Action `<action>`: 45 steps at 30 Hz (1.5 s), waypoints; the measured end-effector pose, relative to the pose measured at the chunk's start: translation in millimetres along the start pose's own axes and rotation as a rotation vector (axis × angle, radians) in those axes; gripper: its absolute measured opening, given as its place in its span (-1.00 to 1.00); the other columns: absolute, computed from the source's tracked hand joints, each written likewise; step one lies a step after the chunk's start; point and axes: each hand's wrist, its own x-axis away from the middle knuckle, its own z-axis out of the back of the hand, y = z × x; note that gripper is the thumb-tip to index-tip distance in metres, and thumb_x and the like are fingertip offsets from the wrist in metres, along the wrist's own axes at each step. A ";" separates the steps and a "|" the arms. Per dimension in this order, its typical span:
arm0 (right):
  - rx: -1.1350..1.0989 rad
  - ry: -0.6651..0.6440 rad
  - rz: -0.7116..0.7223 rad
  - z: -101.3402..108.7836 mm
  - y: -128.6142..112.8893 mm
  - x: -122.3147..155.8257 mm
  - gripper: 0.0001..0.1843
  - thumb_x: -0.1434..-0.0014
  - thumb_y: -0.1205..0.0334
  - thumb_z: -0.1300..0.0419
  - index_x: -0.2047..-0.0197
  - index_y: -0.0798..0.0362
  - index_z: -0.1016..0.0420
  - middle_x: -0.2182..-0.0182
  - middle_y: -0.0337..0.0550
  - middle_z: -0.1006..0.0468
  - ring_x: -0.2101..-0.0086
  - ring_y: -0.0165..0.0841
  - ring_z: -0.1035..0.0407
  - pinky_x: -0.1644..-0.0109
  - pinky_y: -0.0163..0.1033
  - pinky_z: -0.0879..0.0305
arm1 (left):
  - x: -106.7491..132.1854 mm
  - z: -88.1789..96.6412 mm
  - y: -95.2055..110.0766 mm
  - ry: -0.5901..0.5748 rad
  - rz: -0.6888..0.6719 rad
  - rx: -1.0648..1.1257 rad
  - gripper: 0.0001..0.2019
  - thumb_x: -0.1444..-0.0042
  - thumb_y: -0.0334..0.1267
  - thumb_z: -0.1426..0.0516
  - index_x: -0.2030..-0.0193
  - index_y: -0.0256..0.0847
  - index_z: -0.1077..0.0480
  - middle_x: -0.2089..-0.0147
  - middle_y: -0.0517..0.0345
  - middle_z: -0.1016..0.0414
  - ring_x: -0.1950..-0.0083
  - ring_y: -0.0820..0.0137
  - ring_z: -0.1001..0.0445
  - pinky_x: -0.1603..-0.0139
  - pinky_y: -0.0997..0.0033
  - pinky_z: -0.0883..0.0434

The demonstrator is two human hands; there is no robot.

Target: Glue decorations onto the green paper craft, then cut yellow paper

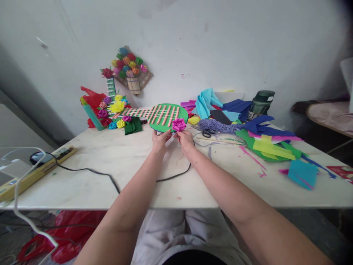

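Note:
A green craft guitar [154, 117] with pink-orange strips and pale strings across its round body lies with its neck toward the left. My left hand [160, 140] grips the near edge of the body, thumb on top and fingers underneath. At the lower right of the body sits a magenta paper flower [179, 124]. Just below that flower is my right hand [184, 138], its fingers closed together at the rim; whether they pinch the flower or the edge is hidden. Several colourful paper flowers [117, 107] crowd around the guitar's neck end.
On the right lie purple yarn [217, 125], scissors [208, 133], crepe paper [271, 147] and a dark bottle [260, 104]. A power strip [59, 157] and a black cable [88, 169] are on the left. A flower-basket decoration [134, 84] leans against the wall.

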 end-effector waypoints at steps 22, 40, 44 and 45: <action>0.107 -0.105 0.058 5.7 6.5 -4.2 -0.78 0.06 0.21 -0.09 0.67 0.08 -0.35 0.71 -0.30 -0.36 0.71 -0.54 -0.05 0.61 -0.36 0.07 | -3.0 5.8 -3.1 -0.031 0.019 0.019 -0.43 0.39 -0.31 -0.31 0.16 -0.15 -0.20 0.45 0.30 -0.41 0.53 0.54 -0.39 0.30 0.36 -0.39; 0.099 -0.080 0.044 4.7 6.5 -4.8 -0.78 0.07 0.23 -0.08 0.68 0.08 -0.32 0.70 -0.28 -0.37 0.74 -0.55 -0.04 0.66 -0.37 0.09 | -4.4 7.3 -5.8 -0.020 0.039 0.015 -0.43 0.38 -0.34 -0.31 0.17 -0.14 -0.18 0.47 0.32 -0.40 0.53 0.52 -0.40 0.30 0.36 -0.38; 0.145 -0.038 0.027 4.3 6.0 -5.0 -0.77 0.07 0.28 -0.05 0.70 0.06 -0.31 0.81 -0.34 -0.22 0.75 -0.52 -0.02 0.66 -0.37 0.11 | -2.3 5.2 -4.7 -0.025 0.035 0.021 -0.43 0.37 -0.34 -0.30 0.16 -0.14 -0.19 0.46 0.32 -0.40 0.53 0.53 -0.38 0.29 0.36 -0.38; 0.153 -0.033 0.025 4.1 5.5 -4.7 -0.77 0.07 0.29 -0.04 0.71 0.06 -0.31 0.83 -0.35 -0.19 0.75 -0.52 -0.02 0.66 -0.37 0.10 | -1.9 4.8 -4.4 -0.026 0.034 0.023 -0.43 0.37 -0.34 -0.30 0.15 -0.14 -0.19 0.46 0.32 -0.40 0.54 0.54 -0.38 0.29 0.36 -0.38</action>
